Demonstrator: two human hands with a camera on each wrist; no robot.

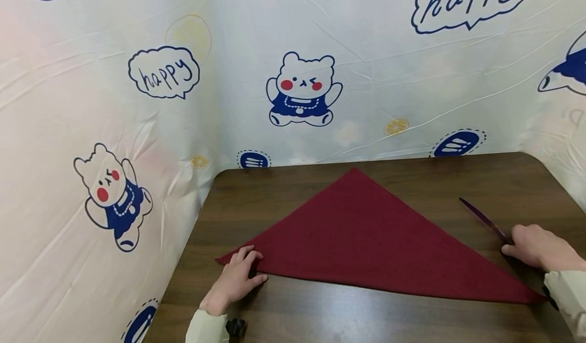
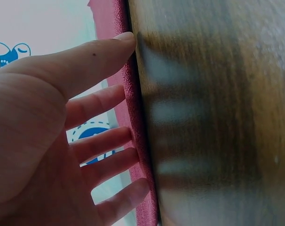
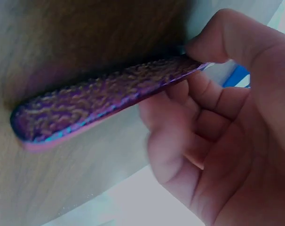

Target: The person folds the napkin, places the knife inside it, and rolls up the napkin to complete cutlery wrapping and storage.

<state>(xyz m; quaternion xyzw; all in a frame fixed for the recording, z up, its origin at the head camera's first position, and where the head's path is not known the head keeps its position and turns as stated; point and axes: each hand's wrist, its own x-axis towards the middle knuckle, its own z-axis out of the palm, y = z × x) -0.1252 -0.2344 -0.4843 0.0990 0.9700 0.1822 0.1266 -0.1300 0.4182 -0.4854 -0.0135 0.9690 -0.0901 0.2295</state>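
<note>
A dark red cloth napkin (image 1: pixel 366 241), folded into a large triangle, lies on the wooden table with its peak pointing away from me. My left hand (image 1: pixel 235 277) rests its spread fingers on the napkin's left corner; in the left wrist view the fingertips touch its folded edge (image 2: pixel 140 127). Beyond the right slope of the cloth, my right hand (image 1: pixel 537 246) pinches a slim purple table knife (image 1: pixel 482 218). Its blade points away and to the left. In the right wrist view the knife's textured, shiny handle (image 3: pixel 100 101) sticks out between thumb and fingers.
The brown wooden table (image 1: pixel 320 312) has rounded far corners. A pale sheet (image 1: pixel 238 104) printed with bears and "happy" bubbles hangs behind it and along both sides. A dark band (image 1: pixel 235 327) is on the left wrist.
</note>
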